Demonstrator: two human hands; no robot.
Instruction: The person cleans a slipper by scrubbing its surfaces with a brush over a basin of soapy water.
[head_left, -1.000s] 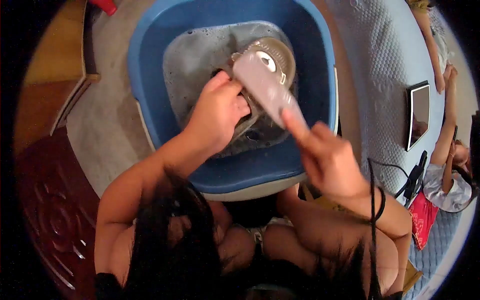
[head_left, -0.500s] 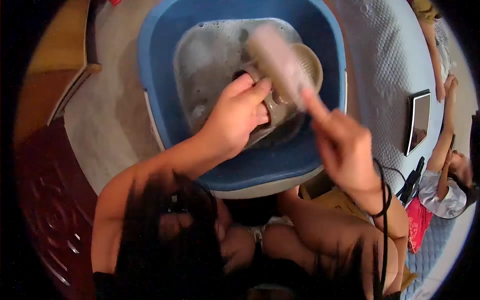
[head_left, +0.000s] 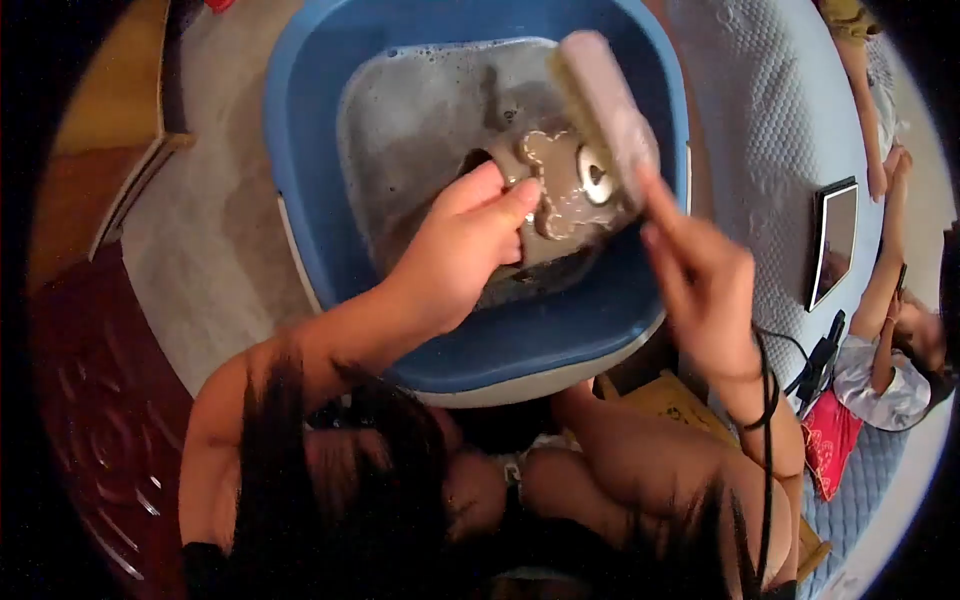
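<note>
My left hand (head_left: 470,235) grips a wet brown slipper (head_left: 545,235), with the fingers inside its opening and the thumb on top. A bear-shaped decoration with a white muzzle shows on its upper strap. My right hand (head_left: 700,285) is closed round the lower end of a pale pink scrubbing brush (head_left: 612,100). The brush slants over the right side of the slipper with its bristles facing left; whether they touch the decoration I cannot tell. Both are above the cloudy, soapy water (head_left: 425,120) in a blue basin (head_left: 310,150).
A quilted bed (head_left: 745,130) runs along the right, with a tablet (head_left: 833,245) and a red cloth (head_left: 832,440) on it. Another person (head_left: 885,385) lies there holding a phone. Left are a wooden cabinet (head_left: 105,130) and dark red carved furniture (head_left: 110,400).
The slipper has turned so its bear decoration faces up, where the ridged footbed showed before. My right hand with the brush has shifted slightly right. The left hand keeps its grip.
</note>
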